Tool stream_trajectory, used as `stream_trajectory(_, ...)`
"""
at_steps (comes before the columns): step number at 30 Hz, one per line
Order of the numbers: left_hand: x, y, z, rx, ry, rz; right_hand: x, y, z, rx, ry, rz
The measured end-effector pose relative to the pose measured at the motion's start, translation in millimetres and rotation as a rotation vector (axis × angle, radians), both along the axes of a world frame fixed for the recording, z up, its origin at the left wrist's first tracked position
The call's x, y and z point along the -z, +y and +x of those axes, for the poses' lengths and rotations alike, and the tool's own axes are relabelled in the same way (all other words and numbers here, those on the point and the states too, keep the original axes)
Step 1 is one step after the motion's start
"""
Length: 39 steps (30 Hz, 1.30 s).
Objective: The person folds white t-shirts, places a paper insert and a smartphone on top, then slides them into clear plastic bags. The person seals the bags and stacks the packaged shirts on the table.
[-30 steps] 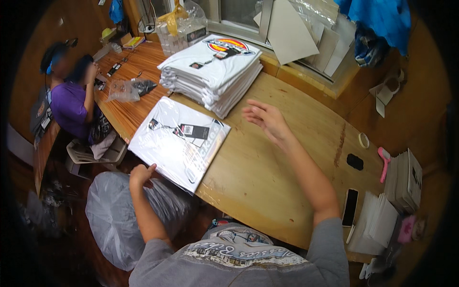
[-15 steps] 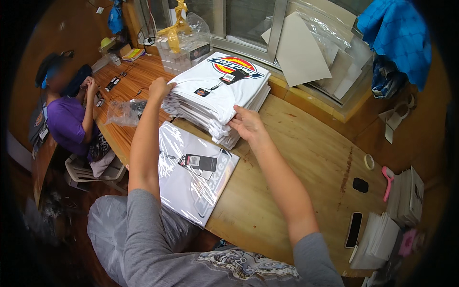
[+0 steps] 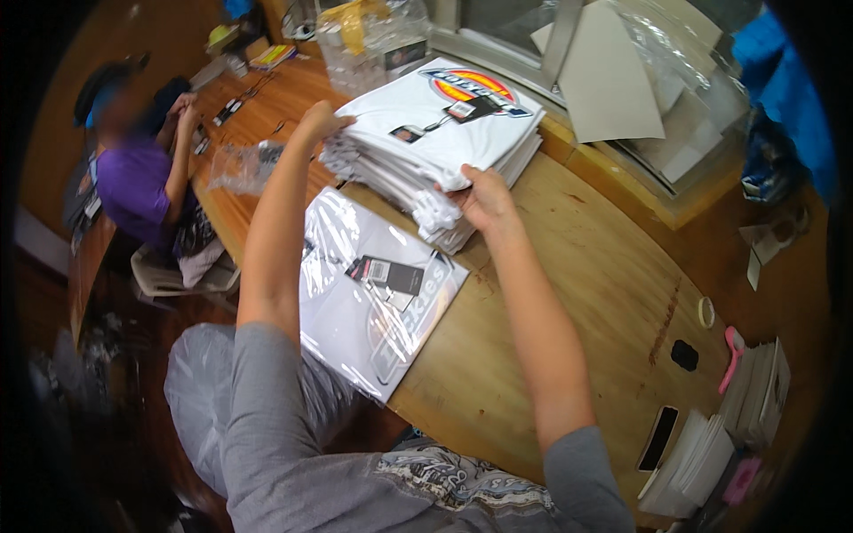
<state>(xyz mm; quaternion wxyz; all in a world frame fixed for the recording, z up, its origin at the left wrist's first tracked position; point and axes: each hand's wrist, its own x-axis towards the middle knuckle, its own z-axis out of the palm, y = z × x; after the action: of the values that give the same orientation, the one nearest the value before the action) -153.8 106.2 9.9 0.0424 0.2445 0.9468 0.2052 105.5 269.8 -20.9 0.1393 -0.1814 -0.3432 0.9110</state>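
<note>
A tall stack of folded white T-shirts [image 3: 404,191] stands at the back of the table. The top T-shirt [image 3: 391,115] has a red, yellow and blue print and black hang tags [image 3: 471,109] on a cord. At its left near corner, my left hand [image 3: 324,124] is closed on the edge. My right hand [image 3: 487,200] pinches the same shirt's right near corner, thumb uppermost. Some fingertips of both hands are hidden by the fabric. Closer to me lies a folded shirt in a clear plastic bag [image 3: 342,306], with a dark tag [image 3: 391,275] on it.
To the left, a person in a purple top [image 3: 133,191] sits at a wooden desk [image 3: 293,84]. Bagged boxes [image 3: 369,44] stand behind the stack. Along the table's right side are a tape roll [image 3: 706,313], a pink-handled tool [image 3: 732,355], a phone [image 3: 657,438] and white packs [image 3: 689,466].
The view has shifted, so the scene sits farther right. Both hands keep hold of the top T-shirt, whose near edge now looks slightly raised at my right hand.
</note>
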Motion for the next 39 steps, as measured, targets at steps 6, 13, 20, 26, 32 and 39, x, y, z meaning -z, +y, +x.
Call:
stream_trajectory(6,-14,14,20,0.043,0.061,0.009,2,7,9,-0.033,-0.024,0.066)
stream_trajectory(13,-1,-4,22,0.240,0.322,0.295,-3,-2,9,0.008,0.048,0.012)
stream_trajectory(20,-37,-3,147,0.485,0.716,0.544,-20,43,113,-0.044,0.064,0.268)
stream_trajectory(26,22,-4,306,0.485,0.541,0.859,-18,18,282,0.164,-0.196,0.569)
stream_trajectory(32,100,-26,457,0.767,-0.082,0.696,64,-15,482,0.365,-0.365,0.498)
stream_trajectory(39,124,-80,529,0.968,-0.452,0.399,87,-86,560,0.259,-0.461,0.129)
